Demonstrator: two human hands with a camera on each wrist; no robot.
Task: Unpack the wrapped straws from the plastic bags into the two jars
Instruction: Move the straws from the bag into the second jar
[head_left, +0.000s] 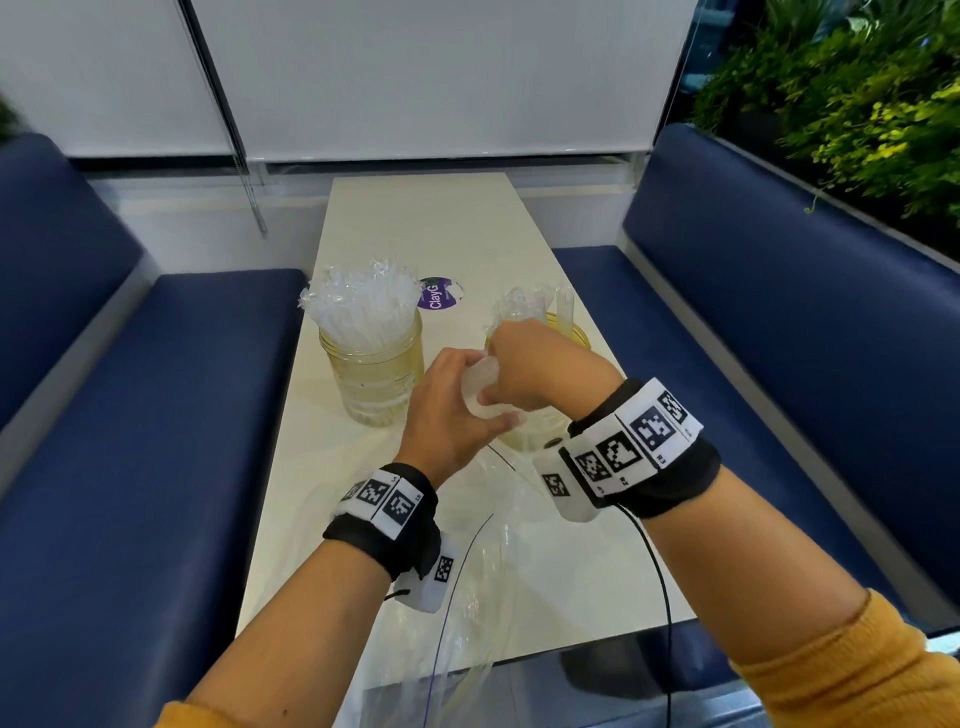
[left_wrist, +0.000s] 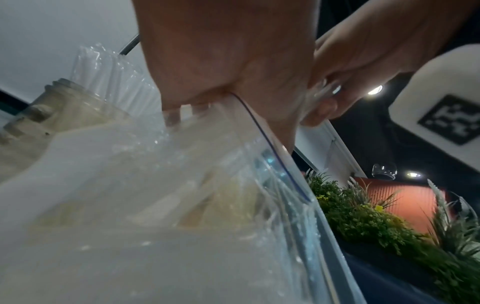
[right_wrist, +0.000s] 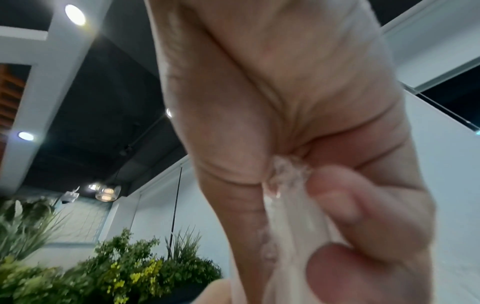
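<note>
Table (head_left: 431, 218) runs up the frame's middle, bearing both jars. Left jar (head_left: 371, 374) is packed, straws upright and fanning. Right jar (head_left: 576, 335), centre-right, sits behind both hands: right hand (head_left: 540, 364) clenches a straw bundle (head_left: 480, 387), seemingly near-vertical, while left hand (head_left: 447, 410) cups it, probably steadying entry.

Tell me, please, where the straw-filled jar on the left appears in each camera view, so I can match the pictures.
Head: the left jar stands left of centre on the table, just left of the left hand.
Left wrist: the same jar is at the left edge, tilted in the picture, straws fanning from its mouth.
Right wrist: not in view; the right hand fills the picture.
Shared landmark: the green plants.
</note>
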